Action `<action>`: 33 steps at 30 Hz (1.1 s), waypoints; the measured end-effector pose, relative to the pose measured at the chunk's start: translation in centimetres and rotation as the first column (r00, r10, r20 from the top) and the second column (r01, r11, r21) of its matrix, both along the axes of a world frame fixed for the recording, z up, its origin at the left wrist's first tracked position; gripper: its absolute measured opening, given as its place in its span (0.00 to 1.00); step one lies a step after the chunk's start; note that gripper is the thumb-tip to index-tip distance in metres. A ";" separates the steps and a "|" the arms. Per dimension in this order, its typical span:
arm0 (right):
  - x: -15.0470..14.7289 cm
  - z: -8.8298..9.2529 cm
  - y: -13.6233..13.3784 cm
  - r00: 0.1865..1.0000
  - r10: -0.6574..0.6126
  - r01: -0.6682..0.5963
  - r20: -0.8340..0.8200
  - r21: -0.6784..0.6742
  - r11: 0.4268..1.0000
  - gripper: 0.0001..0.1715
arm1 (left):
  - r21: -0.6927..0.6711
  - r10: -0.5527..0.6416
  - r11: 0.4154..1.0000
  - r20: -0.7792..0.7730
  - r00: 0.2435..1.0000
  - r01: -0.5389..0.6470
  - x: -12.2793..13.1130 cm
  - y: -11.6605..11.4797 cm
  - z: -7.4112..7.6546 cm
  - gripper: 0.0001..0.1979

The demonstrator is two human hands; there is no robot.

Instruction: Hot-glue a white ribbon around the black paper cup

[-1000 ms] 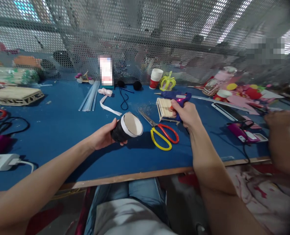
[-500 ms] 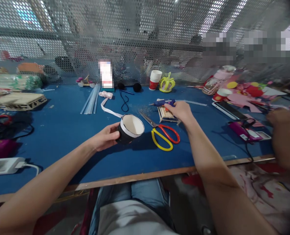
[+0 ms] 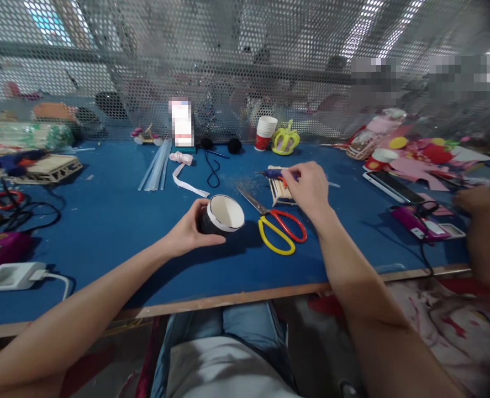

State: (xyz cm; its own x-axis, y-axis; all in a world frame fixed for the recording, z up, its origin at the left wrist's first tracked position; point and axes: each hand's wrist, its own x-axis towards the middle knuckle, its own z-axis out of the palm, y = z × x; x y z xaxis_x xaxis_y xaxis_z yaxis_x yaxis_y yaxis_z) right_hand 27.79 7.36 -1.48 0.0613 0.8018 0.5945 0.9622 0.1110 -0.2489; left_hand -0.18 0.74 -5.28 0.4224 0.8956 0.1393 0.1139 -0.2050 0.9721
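My left hand (image 3: 193, 228) is closed around a paper cup (image 3: 211, 216) wrapped in black, with a white band below its rim. The cup is tilted, its open mouth turned to the right and up. A white ribbon (image 3: 189, 187) lies just behind it, running to a pinkish roll (image 3: 181, 158). My right hand (image 3: 311, 188) grips a blue glue gun (image 3: 272, 173) over a small wooden stick stand (image 3: 281, 190); the fingers partly hide the handle. Scissors (image 3: 265, 211) with one red and one yellow handle lie half open between my hands.
Glue sticks (image 3: 156, 166), a phone (image 3: 182, 124), stacked paper cups (image 3: 265, 132) and a yellow-green crown (image 3: 285, 139) stand toward the mesh. At far left, another blue glue gun (image 3: 12, 162) rests on a wooden frame (image 3: 56, 167). A co-worker's hand (image 3: 480, 202) is at right.
My left hand has shifted its hold, its thumb now below the cup. My right hand has closed further over the glue gun. A second glue gun has appeared on the far-left frame.
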 end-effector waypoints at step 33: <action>-7.5 0.4 -6.2 0.603 0.501 -0.585 -0.620 0.083 0.807 0.13 | -0.433 -0.085 0.851 0.444 0.892 0.297 0.2 -0.3 -0.3 0.34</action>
